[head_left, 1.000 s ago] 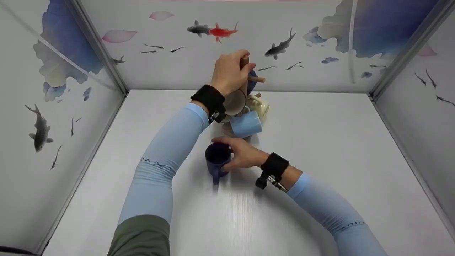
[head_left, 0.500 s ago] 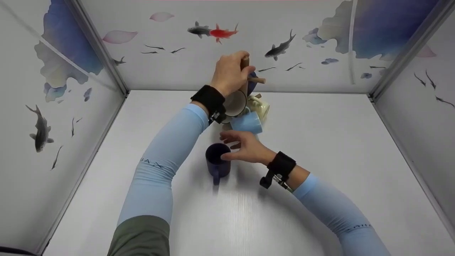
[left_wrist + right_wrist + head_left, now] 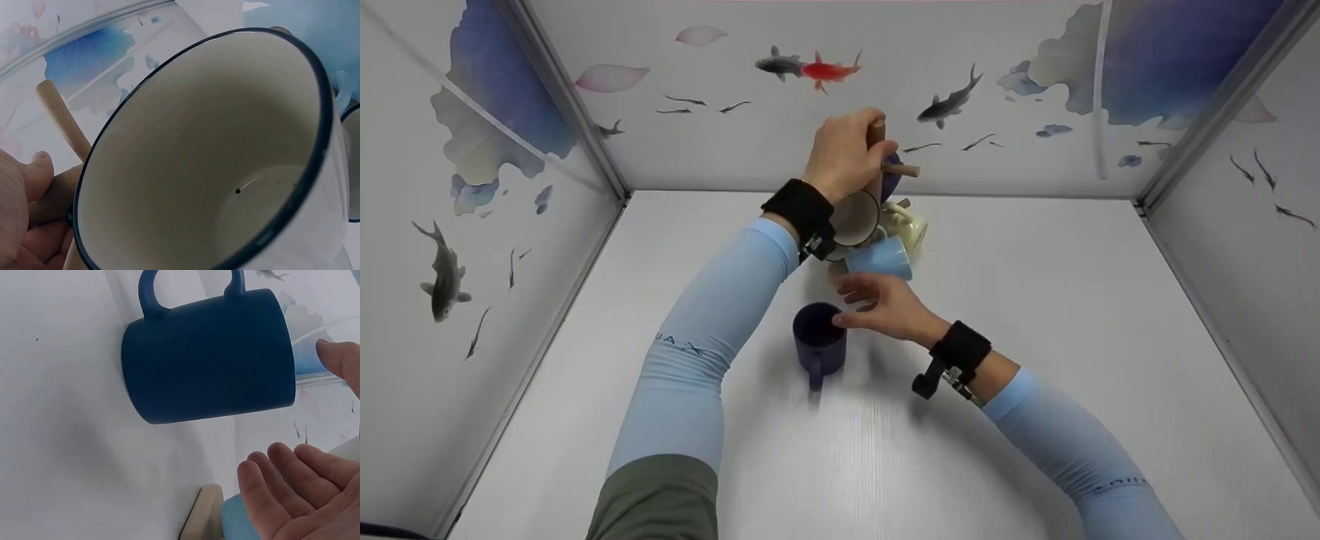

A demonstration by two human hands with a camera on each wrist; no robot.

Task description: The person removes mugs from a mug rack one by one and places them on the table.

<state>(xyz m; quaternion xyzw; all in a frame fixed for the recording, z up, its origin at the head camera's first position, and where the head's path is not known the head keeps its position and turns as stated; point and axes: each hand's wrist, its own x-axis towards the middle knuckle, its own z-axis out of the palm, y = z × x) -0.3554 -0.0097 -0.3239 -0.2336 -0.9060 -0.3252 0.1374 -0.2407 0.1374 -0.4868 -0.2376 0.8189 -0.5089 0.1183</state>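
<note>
A dark blue mug [image 3: 818,344] stands upright on the white table [image 3: 1035,300], handle toward me; the right wrist view shows its side [image 3: 211,354]. My right hand [image 3: 877,304] hovers just beside its rim with fingers relaxed and apart, holding nothing [image 3: 292,489]. My left hand [image 3: 844,154] grips the top of a wooden mug stand's post [image 3: 876,133]; the post and a peg [image 3: 59,121] show in the left wrist view. On the stand hang a white mug with a dark rim [image 3: 855,217] [image 3: 208,163], a light blue mug [image 3: 879,259] and a cream mug [image 3: 906,223].
Walls printed with fish [image 3: 825,67] close in the table on the left, back and right. The stand's wooden base [image 3: 201,514] sits just beyond the dark blue mug. Bare table surface lies to the right and toward me.
My right hand has let go of the dark blue mug and lifted off it toward the stand, fingers spread. The mug stays standing. My left hand keeps its grip on the post.
</note>
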